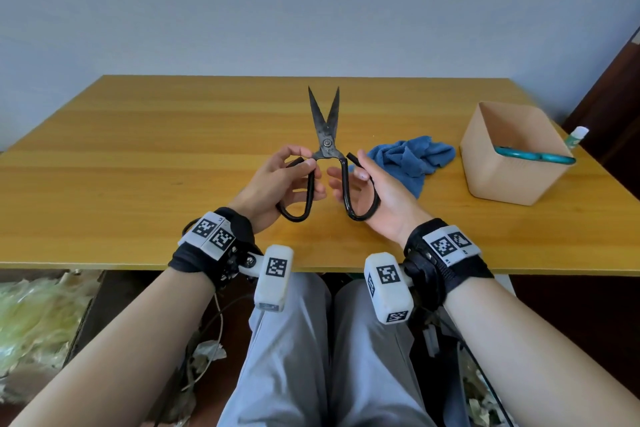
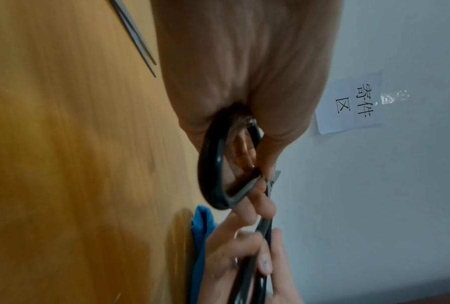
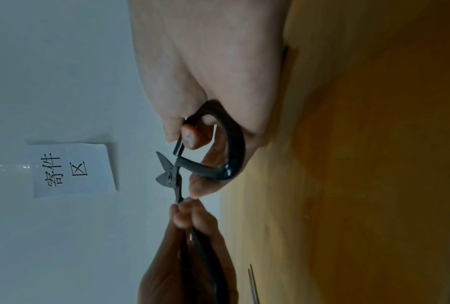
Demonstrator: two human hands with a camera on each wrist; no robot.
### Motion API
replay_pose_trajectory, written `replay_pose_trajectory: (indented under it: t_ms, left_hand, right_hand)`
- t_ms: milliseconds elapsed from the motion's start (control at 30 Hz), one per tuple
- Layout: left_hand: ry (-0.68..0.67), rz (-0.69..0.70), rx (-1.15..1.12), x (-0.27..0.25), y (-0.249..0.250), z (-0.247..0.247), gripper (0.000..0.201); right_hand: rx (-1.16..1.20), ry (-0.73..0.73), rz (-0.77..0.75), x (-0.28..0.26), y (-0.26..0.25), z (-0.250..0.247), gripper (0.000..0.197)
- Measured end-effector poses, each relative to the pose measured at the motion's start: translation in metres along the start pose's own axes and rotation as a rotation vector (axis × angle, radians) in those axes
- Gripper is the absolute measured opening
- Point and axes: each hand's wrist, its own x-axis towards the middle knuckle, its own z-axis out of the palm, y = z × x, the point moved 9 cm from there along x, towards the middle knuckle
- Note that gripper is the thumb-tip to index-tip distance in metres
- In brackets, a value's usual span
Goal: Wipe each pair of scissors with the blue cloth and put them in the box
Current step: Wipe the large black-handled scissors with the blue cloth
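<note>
Head view: both hands grip black scissors handles, blades forward

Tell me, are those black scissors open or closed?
Open: the black scissors have their blade tips spread in a V, with the left hand and right hand each holding one handle loop.
</note>
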Motion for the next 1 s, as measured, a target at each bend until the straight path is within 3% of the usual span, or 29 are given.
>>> replay_pose_trajectory:
  t_ms: [267,467,733,900,1000]
  left_hand:
    - [0.053,-0.16,-0.014,-0.005,-0.005,-0.026,0.024]
    - [0.022,-0.279,0.131,-0.011,-0.012,-0.037,0.027]
    - [0.053,-0.31,0.019,-0.013,-0.019,-0.041,0.019]
    - [0.091,-0.305,-0.084,-0.016,-0.015,-0.052,0.019]
    - [0.098,-0.295,-0.093,-0.016,-0.012,-0.053,0.021]
  right_hand:
    - [-0.21,0.047,-0.007,-0.005,-0.013,-0.013,0.041]
    - [-0.305,0.067,0.127,-0.008,-0.014,-0.021,0.033]
    - [-0.182,0.187,0.093,-0.015,-0.035,-0.035,0.057]
    - [-0.276,0.619,-0.167,-0.022,-0.091,-0.089,0.01]
    - [-0.338,0.764,-0.201,-0.025,-0.104,-0.106,0.012]
